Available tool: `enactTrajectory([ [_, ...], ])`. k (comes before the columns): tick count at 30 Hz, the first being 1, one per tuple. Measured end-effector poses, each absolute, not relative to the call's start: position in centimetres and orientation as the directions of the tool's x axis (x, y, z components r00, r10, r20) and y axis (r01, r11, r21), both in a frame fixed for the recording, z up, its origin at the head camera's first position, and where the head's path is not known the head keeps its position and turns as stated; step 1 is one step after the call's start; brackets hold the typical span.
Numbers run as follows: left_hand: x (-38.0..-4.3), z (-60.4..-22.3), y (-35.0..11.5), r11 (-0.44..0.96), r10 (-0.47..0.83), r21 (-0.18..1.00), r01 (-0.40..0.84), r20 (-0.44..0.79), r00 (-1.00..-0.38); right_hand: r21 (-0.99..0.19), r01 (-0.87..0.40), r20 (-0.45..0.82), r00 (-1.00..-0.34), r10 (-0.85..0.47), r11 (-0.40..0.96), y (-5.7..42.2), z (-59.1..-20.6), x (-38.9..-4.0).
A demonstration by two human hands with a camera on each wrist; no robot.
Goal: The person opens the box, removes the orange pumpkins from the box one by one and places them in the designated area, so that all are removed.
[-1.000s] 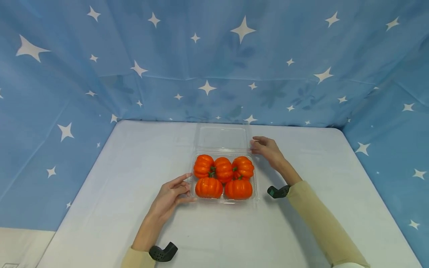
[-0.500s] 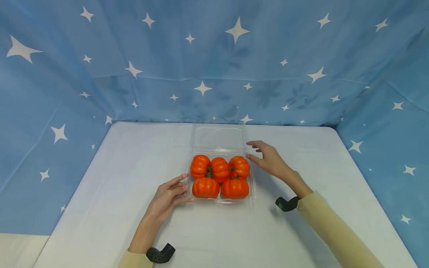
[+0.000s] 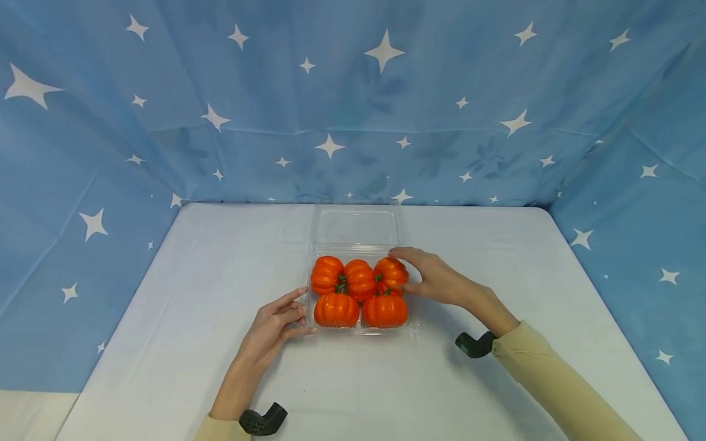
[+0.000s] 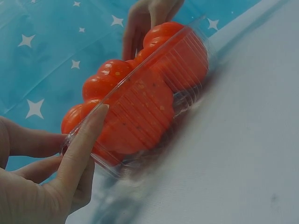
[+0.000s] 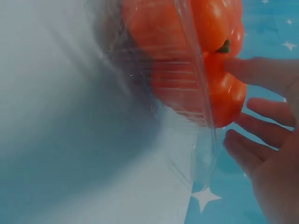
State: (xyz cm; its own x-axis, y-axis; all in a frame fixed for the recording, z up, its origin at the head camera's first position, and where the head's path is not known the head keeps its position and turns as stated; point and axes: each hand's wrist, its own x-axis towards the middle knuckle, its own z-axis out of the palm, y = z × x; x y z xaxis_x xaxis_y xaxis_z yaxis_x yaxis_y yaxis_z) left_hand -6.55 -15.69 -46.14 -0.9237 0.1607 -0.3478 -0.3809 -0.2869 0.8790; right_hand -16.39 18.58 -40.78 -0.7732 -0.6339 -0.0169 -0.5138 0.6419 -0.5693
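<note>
My right hand (image 3: 438,280) has moved from beside the lid (image 3: 357,226) to the pumpkin (image 3: 391,274) in the container's (image 3: 361,331) far right corner, bracketing it, grip uncertain; my left hand (image 3: 271,331) clasps the near left corner. Work apparently now concerns this pumpkin.

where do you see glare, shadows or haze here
Head view: evenly lit, soft shadow on the table beside the right sleeve; left wrist view: dimmer, small glints on the pumpkins, pale streaks along the clear box; right wrist view: hazy, a broad soft-edged shadow across the table.
</note>
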Motion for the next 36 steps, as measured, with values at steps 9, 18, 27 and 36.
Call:
enactTrajectory([
  [9, -6.3, -46.0, -15.6, -0.282, 0.168, 0.883, -0.374, -0.338, -0.926, -0.522, -0.542, -0.077, -0.738, -0.67, 0.658, 17.6, -40.8, -16.4],
  [18, -6.3, -45.9, -15.5, -0.271, 0.155, 0.884, -0.381, -0.35, -0.924, -0.511, -0.541, -0.092, -0.738, -0.668, 0.668, 17.5, -40.5, -16.4],
  [27, -6.3, -45.7, -15.4, -0.264, 0.131, 0.886, -0.381, -0.359, -0.924, -0.513, -0.552, -0.083, -0.73, -0.678, 0.657, 17.2, -40.6, -16.6],
  [36, -6.1, -45.6, -15.4, -0.259, 0.118, 0.888, -0.379, -0.361, -0.925, -0.521, -0.556, -0.032, -0.746, -0.666, 0.648, 17.3, -40.4, -16.6],
])
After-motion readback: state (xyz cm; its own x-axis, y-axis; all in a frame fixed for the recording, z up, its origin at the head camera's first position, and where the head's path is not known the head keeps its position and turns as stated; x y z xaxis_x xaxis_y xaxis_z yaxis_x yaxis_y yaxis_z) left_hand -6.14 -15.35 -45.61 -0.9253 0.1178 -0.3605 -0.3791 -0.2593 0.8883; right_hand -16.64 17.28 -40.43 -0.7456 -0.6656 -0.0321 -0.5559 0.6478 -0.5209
